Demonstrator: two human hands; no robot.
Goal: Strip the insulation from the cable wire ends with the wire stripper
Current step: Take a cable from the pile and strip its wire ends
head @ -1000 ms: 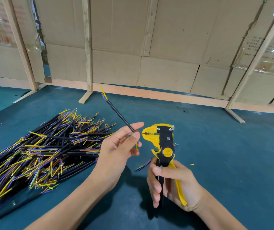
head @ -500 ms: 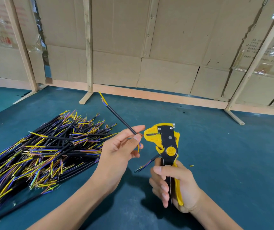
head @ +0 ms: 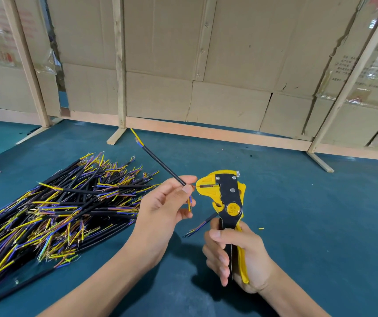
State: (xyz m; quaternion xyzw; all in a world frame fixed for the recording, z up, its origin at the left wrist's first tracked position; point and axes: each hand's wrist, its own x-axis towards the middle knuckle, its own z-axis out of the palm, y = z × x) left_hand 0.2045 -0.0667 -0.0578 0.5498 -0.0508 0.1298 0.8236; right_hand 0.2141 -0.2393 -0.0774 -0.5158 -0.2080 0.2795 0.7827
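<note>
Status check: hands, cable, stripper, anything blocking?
Left hand pinches cable. Right hand grips wire stripper, wire end in its head. Nothing blocking.

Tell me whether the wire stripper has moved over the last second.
Barely: the wire stripper sits a touch farther from the cable pile, but the camera shifts too.

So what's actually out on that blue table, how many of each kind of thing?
Wire stripper, in the right hand: 1
Cable held up in the left hand: 1
Pile of cables, too many to count: 1
Loose cable lying behind the stripper: 1
Small yellow scrap: 1
Total: 5
</note>
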